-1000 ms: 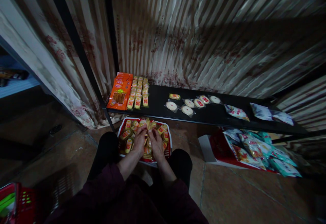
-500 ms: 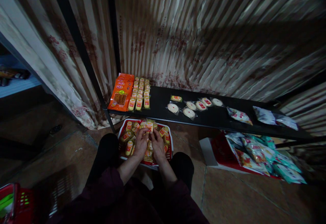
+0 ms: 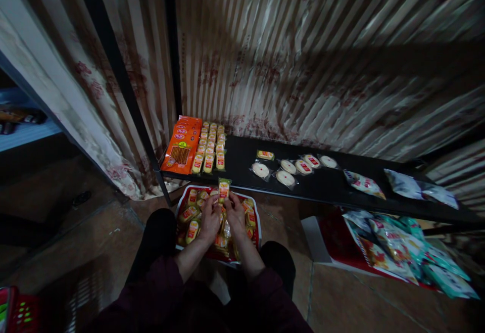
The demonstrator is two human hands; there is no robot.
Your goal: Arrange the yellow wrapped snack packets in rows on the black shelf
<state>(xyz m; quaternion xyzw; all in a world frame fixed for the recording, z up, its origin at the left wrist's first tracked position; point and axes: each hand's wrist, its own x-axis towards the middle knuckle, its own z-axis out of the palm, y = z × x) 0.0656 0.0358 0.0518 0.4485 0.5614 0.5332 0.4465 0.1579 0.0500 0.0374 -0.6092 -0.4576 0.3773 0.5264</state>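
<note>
Between my two hands is a small wrapped snack cake (image 3: 224,189), its yellow packet held upright with the label facing me. My left hand (image 3: 210,220) is closed at its lower left side, and my right hand (image 3: 235,218) pinches the lower right side. Below them sits a red box with a white rim (image 3: 259,222), filled with several more such cakes (image 3: 192,231) lying loosely. Part of the box's contents is hidden by my hands. Just beyond, rows of the same cakes (image 3: 208,161) stand on a black shelf (image 3: 242,174).
Orange snack packets (image 3: 180,146) lie at the shelf's left end beside a black post (image 3: 127,85). Along the shelf are one single cake (image 3: 265,155), round white wrapped cakes (image 3: 286,178) and snack bags (image 3: 364,184). A carton of bags (image 3: 394,244) and a red basket (image 3: 25,313) stand lower.
The cake in my hands has come up higher and now stands more upright, nearer the shelf edge. My view has shifted slightly, so the shelf appears lower.
</note>
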